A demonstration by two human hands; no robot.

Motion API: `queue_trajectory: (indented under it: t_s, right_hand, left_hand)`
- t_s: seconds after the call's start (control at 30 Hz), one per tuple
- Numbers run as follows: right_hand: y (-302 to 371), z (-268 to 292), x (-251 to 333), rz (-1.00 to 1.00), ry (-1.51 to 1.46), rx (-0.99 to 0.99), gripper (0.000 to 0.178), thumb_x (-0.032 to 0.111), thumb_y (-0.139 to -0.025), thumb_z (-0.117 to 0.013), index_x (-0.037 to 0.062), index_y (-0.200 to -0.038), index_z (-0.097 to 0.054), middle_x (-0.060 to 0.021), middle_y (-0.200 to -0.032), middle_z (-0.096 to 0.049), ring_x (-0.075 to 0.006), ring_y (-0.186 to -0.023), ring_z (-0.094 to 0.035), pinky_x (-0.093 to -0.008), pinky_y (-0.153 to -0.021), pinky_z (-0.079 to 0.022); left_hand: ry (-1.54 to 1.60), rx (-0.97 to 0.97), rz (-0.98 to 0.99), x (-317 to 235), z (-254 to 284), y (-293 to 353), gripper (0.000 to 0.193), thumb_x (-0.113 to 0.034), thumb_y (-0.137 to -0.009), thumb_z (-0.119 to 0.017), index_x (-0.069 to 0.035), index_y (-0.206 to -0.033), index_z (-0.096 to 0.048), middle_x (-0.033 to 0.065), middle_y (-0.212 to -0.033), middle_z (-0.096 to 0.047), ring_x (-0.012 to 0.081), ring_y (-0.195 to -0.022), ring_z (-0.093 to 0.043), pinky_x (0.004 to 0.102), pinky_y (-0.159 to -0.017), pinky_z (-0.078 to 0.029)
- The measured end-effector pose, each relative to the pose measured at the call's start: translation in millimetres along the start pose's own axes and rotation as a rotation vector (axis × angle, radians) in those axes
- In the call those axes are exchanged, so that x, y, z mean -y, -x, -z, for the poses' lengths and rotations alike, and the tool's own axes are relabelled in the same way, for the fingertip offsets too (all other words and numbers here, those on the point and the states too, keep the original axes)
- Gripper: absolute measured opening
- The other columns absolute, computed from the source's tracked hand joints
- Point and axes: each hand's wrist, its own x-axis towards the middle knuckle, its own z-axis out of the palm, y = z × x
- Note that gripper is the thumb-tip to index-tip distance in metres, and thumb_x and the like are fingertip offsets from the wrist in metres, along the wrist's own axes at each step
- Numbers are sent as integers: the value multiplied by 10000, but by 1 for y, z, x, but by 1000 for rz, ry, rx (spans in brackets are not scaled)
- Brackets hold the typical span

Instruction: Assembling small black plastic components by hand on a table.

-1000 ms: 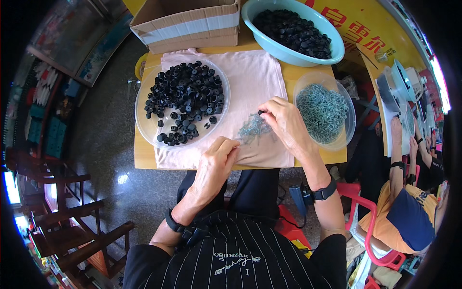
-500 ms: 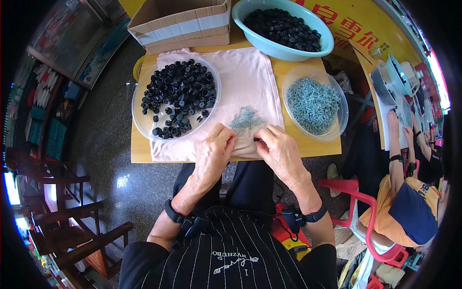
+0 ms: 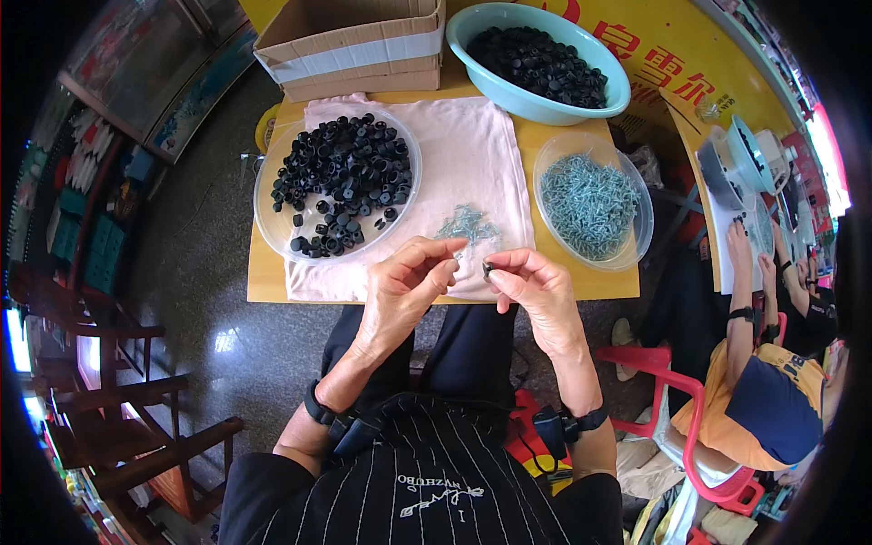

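Observation:
Above the front edge of the pink cloth [image 3: 459, 136], my two hands face each other a short gap apart. Thumb and forefinger of my left hand [image 3: 404, 283] pinch a small silvery screw [image 3: 458, 256], mostly hidden by the fingertips. A small black plastic knob [image 3: 488, 270] sits between the thumb and fingers of my right hand [image 3: 540, 289]. Just beyond the hands lies a loose heap of screws [image 3: 466, 223] on the cloth. To the left, a round clear tray [image 3: 265, 218] carries many black knobs [image 3: 341, 177]. A clear tray [image 3: 643, 222] on the right holds many screws [image 3: 589, 204].
At the back stand a cardboard box [image 3: 354, 59] and a pale green basin [image 3: 463, 54] full of black pieces. A red plastic chair [image 3: 690, 400] and a co-worker in an orange and navy top [image 3: 772, 400] are to the right. Wooden chairs [image 3: 136, 436] stand left.
My left hand has turned and opened its pinch toward the right, with a screw tip now showing. My right hand has tilted the black knob into clearer view. The head view shifted slightly.

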Motion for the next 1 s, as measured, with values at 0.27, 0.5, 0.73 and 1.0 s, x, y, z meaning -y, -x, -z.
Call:
queue_trajectory:
  t_s: [0.27,0.5,0.73,1.0]
  right_hand:
    - [3,-3,0,-125,-294,29,227,124,-871,-660,14,-1065,-616,-34,-851,-650,-71,-719,-584,-201,-602,-468]
    - [1,-10,0,-126,-389,62,214,110,-880,-643,17,-1069,-608,-54,-899,-662,-73,-759,-592,-205,-597,-473]
    - [0,-13,-1,-144,-447,90,213,102,-880,-641,18,-1072,-608,-60,-907,-664,-80,-760,-595,-205,-598,-475]
    - [-2,-22,-2,-47,-293,46,190,63,-878,-633,0,-1057,-617,-74,-938,-662,-106,-763,-609,-217,-639,-499]
  left_hand:
    - [286,-28,65,-7,-10,1,95,-39,-883,-616,10,-960,-588,97,-911,-652,141,-761,-629,242,-670,-507]
    - [301,-81,28,1,-12,5,108,-7,-839,-662,-4,-931,-606,62,-897,-616,121,-734,-603,238,-636,-491]
    - [320,-86,-2,6,-11,6,123,-23,-833,-685,-16,-946,-639,42,-927,-623,78,-788,-586,207,-661,-480]
    - [-79,-98,-302,8,-6,10,124,7,-824,-672,-3,-945,-645,56,-927,-600,102,-796,-584,225,-704,-479]
